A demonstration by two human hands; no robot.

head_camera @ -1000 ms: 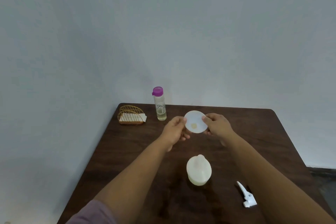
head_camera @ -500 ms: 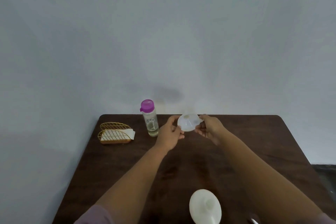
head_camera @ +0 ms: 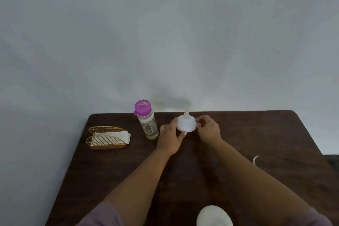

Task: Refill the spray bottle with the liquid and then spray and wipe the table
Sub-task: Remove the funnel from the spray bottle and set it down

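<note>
Funnel [head_camera: 186, 124] now spout-up between both hands, just beside purple-capped bottle [head_camera: 147, 122].

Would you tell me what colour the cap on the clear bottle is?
Bright purple-pink; the cap shows best in the head view, the only one.

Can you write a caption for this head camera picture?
Both hands hold a white funnel beside the purple-capped bottle.
</note>
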